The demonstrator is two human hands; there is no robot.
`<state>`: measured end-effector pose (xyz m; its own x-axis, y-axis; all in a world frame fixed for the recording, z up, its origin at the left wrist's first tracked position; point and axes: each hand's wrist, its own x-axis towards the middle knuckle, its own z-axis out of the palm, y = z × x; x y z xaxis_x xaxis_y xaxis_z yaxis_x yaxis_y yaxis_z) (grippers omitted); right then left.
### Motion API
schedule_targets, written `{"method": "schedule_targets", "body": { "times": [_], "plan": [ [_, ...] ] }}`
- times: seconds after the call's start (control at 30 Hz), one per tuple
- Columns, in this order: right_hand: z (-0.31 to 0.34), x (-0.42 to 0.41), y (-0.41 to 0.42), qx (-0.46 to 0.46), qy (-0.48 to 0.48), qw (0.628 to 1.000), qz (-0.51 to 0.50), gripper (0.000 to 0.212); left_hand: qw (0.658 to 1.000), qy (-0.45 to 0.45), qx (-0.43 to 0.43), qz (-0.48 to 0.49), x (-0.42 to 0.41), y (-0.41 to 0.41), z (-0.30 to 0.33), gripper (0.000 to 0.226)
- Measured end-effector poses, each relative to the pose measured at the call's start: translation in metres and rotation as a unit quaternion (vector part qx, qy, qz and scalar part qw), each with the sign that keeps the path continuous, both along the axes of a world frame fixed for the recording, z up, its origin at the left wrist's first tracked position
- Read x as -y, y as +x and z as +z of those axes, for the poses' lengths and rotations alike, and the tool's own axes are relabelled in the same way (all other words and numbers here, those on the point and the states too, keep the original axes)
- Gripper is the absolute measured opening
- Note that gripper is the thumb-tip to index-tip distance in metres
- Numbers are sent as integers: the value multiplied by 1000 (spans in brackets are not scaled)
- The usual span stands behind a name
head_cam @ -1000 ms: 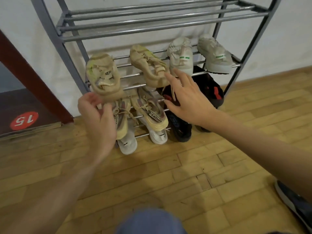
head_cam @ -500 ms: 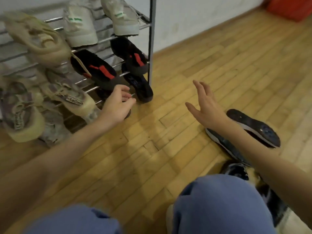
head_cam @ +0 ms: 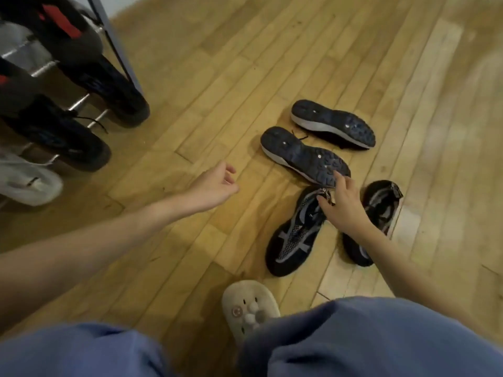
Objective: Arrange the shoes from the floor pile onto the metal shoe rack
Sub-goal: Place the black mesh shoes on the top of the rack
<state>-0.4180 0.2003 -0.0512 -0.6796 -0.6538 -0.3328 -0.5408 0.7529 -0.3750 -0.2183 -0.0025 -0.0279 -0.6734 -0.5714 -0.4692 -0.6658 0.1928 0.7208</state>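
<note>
- Looked like a home entryway or hallway, the spot by the wall where shoes get kicked off.
- The floor [head_cam: 272,63] was worn yellowish wood strips, parquet style, with scuffs and uneven patches.
- A metal shoe rack [head_cam: 119,50] stood at the left edge against a pale wall [head_cam: 114,6], already loaded with dark sneakers and a white one on its thin bars.
- Four dark sneakers [head_cam: 304,156] lay loose on the boards, two of them sole-up.
- The person wore a pale clog-style house slipper [head_cam: 250,308] and loose blue trousers, so pretty domestic overall. No furniture beyond the rack was in view.
</note>
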Motion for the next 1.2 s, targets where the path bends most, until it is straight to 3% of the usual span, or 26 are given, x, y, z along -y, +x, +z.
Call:
{"method": "schedule_targets", "body": {
  "times": [0.13, 0.3, 0.4, 0.53, 0.73, 0.93, 1.07, 1.2],
  "plan": [
    [-16, -39, 4, 5, 18, 998, -60, 73, 992, 18, 38, -121, -38, -19, -34, 42],
    [-36, -68, 24, -48, 39, 992, -114, 75, 955, -21, 79, -284, -82, -30, -72, 67],
    [-48, -78, 35, -97, 38, 976, -189, 84, 940, -37, 79, -330, -95, -31, -91, 61],
    [-67, -83, 31, -95, 74, 959, -255, 96, 935, -118, 51, -329, -100, -29, -104, 54],
    [-81, -69, 16, -42, 99, 926, -362, 109, 953, -104, 65, -277, -96, -31, -100, 42],
    [-76, -62, -2, -32, 103, 909, -403, 115, 966, -128, 36, -221, -29, -28, -73, 40],
    [-60, -45, -2, 15, 38, 897, -440, 114, 939, -174, 56, -292, 25, -22, -54, 43],
    [-42, -4, 36, 30, -122, 880, -458, 95, 913, -206, 71, -344, 67, -10, -50, 40]
  ]
}}
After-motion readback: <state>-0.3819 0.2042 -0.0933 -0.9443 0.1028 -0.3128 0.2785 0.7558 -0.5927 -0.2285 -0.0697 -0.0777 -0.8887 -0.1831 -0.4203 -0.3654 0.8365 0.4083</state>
